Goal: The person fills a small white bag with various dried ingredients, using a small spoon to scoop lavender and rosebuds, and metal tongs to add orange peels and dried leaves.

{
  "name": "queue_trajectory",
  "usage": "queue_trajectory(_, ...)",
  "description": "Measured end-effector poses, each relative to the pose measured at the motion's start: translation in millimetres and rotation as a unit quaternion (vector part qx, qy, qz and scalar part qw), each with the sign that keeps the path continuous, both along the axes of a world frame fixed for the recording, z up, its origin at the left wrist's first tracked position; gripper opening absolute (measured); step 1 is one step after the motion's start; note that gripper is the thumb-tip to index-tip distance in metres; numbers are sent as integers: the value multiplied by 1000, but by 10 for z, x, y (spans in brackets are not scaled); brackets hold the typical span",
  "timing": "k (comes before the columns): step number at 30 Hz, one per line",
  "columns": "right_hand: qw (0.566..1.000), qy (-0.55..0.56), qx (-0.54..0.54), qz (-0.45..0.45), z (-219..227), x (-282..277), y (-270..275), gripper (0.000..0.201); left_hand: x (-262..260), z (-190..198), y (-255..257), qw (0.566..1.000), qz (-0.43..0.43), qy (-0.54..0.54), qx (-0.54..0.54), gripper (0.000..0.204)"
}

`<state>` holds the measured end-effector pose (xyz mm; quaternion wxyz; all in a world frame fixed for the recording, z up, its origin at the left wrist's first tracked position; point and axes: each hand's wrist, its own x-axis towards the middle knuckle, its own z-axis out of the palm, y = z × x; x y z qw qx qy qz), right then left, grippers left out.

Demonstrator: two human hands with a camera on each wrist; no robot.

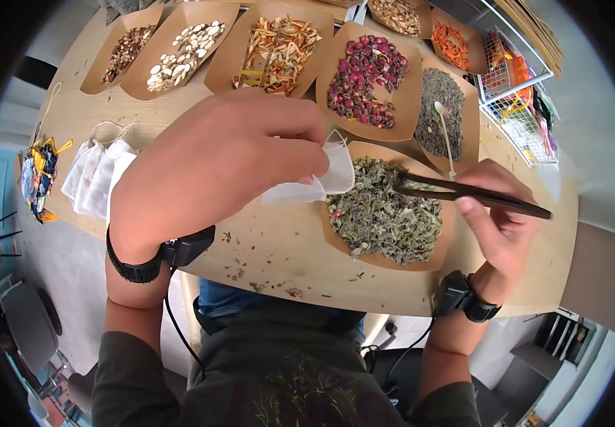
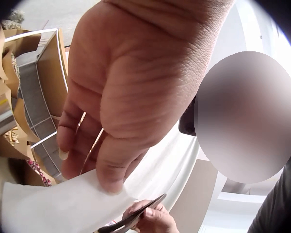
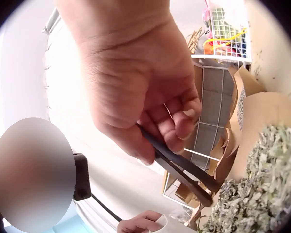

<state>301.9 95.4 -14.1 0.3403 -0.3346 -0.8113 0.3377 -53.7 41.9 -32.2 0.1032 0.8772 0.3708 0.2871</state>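
Observation:
The left hand [image 1: 233, 153] pinches a white mesh pouch [image 1: 339, 169] between thumb and fingers, just left of a paper tray [image 1: 364, 262] of dried green leaves [image 1: 386, 217]. In the left wrist view the thumb of the hand [image 2: 131, 97] presses on the white pouch [image 2: 53, 206]. The right hand [image 1: 503, 217] holds dark tongs [image 1: 478, 193], whose tips reach the upper right part of the leaves. From the right wrist view, the hand [image 3: 140, 87] grips the tongs [image 3: 184, 172], with their two tips slightly apart beside the leaves [image 3: 262, 184].
Trays of rosebuds [image 1: 368, 78], orange peel strips [image 1: 297, 50], white slices [image 1: 183, 57] and grey-purple buds [image 1: 439, 107] with a spoon [image 1: 446, 132] stand behind. White pouches [image 1: 94, 178] lie at left, near patterned pouches [image 1: 40, 174]. Wire baskets [image 1: 521, 124] stand back right.

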Motion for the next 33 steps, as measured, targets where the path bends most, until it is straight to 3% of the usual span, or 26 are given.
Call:
queue_trajectory(4,998,-32,-47,12,19,231,20,15,-5,9,13,1000,-19,1,22,21)
queue_trajectory(5,999,5,-40,12,13,297,42,13,-3,18,14,1000,-17,1,24,21)
queue_trajectory(10,999,26,-23,-7,-89,79,32,13,19,14,1,1000,-5,-17,18,20)
queue_trajectory(14,998,-21,-49,37,-129,73,69,18,17,47,9,1000,-3,-9,16,21)
queue_trajectory(17,997,4,-73,2,-157,101,59,16,14,14,-5,1000,3,-19,10,20)
queue_trajectory(22,994,14,-77,72,-165,44,80,19,68,4,-15,998,-4,-53,-19,18)
queue_trajectory(29,991,64,-68,92,-188,33,60,22,69,5,-12,1000,-10,-20,-3,20)
queue_trajectory(33,993,9,-53,106,-161,-67,54,21,68,5,9,1000,-9,-24,-3,20)
